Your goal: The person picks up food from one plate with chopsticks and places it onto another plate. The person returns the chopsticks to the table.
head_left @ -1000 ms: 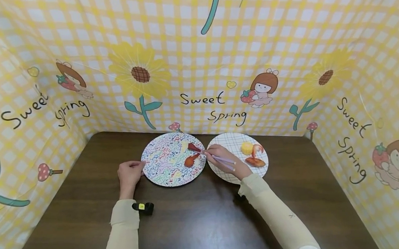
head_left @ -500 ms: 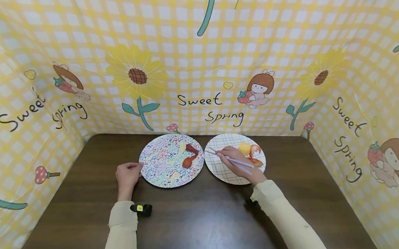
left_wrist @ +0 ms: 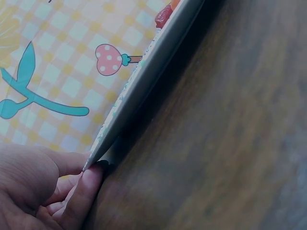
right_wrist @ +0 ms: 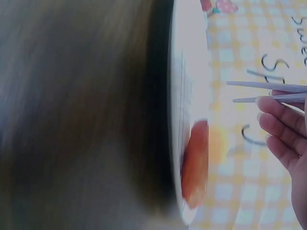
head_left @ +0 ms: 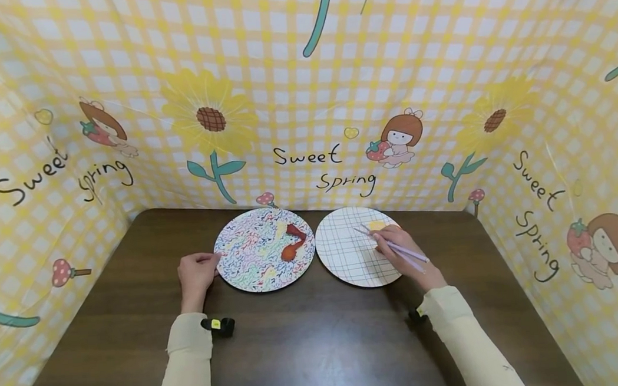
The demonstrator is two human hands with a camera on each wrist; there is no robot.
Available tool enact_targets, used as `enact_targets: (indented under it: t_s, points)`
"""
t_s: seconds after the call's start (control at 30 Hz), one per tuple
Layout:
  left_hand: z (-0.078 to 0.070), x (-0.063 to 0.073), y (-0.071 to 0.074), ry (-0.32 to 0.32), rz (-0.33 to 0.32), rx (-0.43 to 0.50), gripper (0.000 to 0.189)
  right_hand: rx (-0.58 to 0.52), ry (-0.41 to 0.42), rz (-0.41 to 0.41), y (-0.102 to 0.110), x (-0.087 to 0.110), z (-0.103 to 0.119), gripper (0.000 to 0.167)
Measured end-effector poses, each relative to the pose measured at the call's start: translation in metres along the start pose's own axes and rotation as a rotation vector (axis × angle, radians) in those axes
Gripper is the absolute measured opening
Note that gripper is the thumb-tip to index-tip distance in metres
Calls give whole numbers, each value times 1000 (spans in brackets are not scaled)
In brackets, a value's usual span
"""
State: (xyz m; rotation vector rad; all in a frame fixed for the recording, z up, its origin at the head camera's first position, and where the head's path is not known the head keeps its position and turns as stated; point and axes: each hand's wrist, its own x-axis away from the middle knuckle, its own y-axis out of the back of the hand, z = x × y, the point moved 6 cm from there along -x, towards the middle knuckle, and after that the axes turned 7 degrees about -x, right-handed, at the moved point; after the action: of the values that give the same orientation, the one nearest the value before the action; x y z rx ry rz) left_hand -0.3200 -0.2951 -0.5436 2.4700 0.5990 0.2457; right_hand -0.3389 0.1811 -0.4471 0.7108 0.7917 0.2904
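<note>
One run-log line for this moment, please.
left hand: pinching round, colourfully squiggled plate; right hand: holding empty, slim lilac chopsticks over round white gridded plate; orange-brown drumstick-shaped piece: on squiggled plate

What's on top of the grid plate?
The head view shows part of a yellow piece; the right wrist view shows an orange piece. In the head view the right hand hides part of the plate; anything else behind it cannot be seen.

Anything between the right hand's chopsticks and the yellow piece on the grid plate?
Nothing visible in the head view: the tips of the chopsticks show just left of the yellow piece. The right hand hides part of the piece.
</note>
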Motion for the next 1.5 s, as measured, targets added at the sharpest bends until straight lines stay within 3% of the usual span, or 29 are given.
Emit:
enact_targets:
  t_s: [0.3,0.57,0.9,1.2,1.4,1.5]
  points:
    - [3,0,-1,5,-17,-12,35,156,-104,33,13,19,-24,22]
    - [8,-2,-2,1,-18,-10,36,294,-212,31,16,30,-33,27]
    - [4,-1,-1,-3,-27,-3,34,414,-75,53,14,28,-32,16]
    - [2,-2,0,-13,-16,-7,36,447,-137,102,11,26,-32,22]
    - [1,-1,0,-20,-17,1,36,422,-65,70,8,22,-30,16]
    - [0,0,0,-18,-14,5,36,424,-67,83,7,20,-30,18]
